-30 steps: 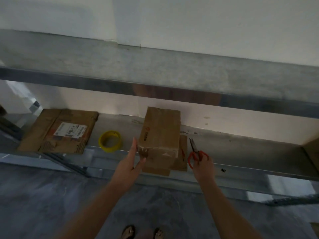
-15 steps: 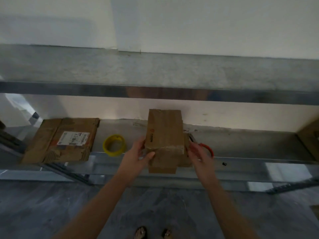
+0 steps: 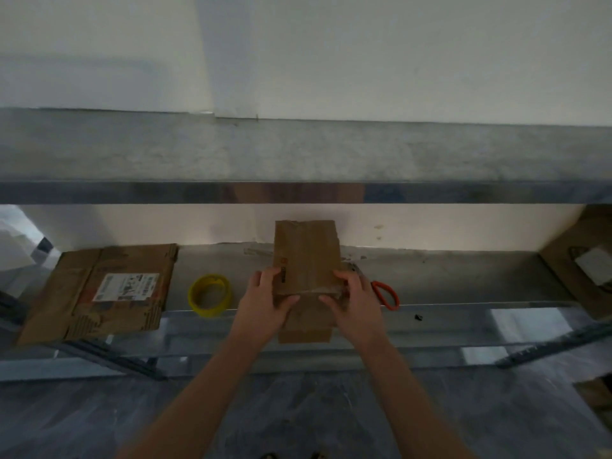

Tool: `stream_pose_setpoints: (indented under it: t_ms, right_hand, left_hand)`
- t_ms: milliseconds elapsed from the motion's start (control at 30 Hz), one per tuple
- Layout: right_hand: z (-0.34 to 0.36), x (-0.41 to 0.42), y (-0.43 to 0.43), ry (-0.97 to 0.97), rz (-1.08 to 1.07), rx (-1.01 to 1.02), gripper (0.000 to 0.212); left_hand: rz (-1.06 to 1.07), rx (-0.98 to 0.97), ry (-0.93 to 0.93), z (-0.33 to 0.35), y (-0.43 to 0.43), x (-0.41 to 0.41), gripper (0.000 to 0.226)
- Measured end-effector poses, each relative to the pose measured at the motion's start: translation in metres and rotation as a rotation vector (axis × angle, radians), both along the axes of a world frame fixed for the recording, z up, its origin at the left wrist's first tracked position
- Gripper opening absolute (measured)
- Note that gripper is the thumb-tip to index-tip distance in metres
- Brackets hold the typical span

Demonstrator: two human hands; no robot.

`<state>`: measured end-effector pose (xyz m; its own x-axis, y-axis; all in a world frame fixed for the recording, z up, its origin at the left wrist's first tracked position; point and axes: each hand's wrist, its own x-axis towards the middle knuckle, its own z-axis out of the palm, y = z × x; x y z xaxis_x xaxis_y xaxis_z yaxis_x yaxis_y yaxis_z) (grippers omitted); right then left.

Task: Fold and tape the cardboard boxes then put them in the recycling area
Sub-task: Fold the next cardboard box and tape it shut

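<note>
A small brown cardboard box (image 3: 306,256) stands on the lower metal shelf (image 3: 463,279), resting on a flat piece of cardboard (image 3: 306,329) that sticks out over the shelf's front edge. My left hand (image 3: 265,301) grips the box's near left corner. My right hand (image 3: 356,303) grips its near right corner. A yellow roll of tape (image 3: 209,294) lies on the shelf left of the box. Red-handled scissors (image 3: 385,294) lie on the shelf just right of my right hand.
A flattened cardboard box with a white label (image 3: 102,293) lies at the shelf's left end. Another cardboard piece (image 3: 586,260) leans at the right end. An upper metal shelf (image 3: 298,154) overhangs the work area. Grey floor lies below.
My right hand let go of the scissors, which now lie on the shelf, and came onto the box. Both hands closed on the box's near corners.
</note>
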<state>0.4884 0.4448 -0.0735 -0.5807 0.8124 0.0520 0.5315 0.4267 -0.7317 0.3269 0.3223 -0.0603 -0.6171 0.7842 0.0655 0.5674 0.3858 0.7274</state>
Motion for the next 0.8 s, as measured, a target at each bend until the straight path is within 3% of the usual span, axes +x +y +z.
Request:
stream_pose_setpoints:
  t_ms: [200, 333, 533, 633, 700, 800]
  right_hand:
    - [0.015, 0.004, 0.018, 0.087, 0.027, -0.260, 0.045]
    - [0.013, -0.003, 0.013, -0.012, 0.002, -0.146, 0.046]
    - [0.010, 0.007, 0.020, 0.029, 0.076, -0.082, 0.045]
    - [0.014, 0.014, 0.029, -0.014, 0.228, -0.177, 0.062]
    - [0.019, 0.025, 0.038, -0.107, 0.394, -0.216, 0.081]
    - [0.026, 0.030, 0.049, -0.207, 0.439, -0.077, 0.076]
  left_hand:
    - [-0.192, -0.086, 0.019, 0.004, -0.006, -0.028, 0.055]
    - [-0.144, -0.064, 0.040, 0.003, -0.004, -0.025, 0.052]
    - [-0.206, -0.056, 0.001, 0.004, -0.009, -0.032, 0.056]
    - [-0.300, -0.058, -0.071, 0.007, -0.014, -0.041, 0.070]
    - [-0.466, -0.126, 0.023, 0.010, -0.019, -0.052, 0.085]
    - [-0.602, -0.151, 0.176, 0.016, -0.019, -0.064, 0.079]
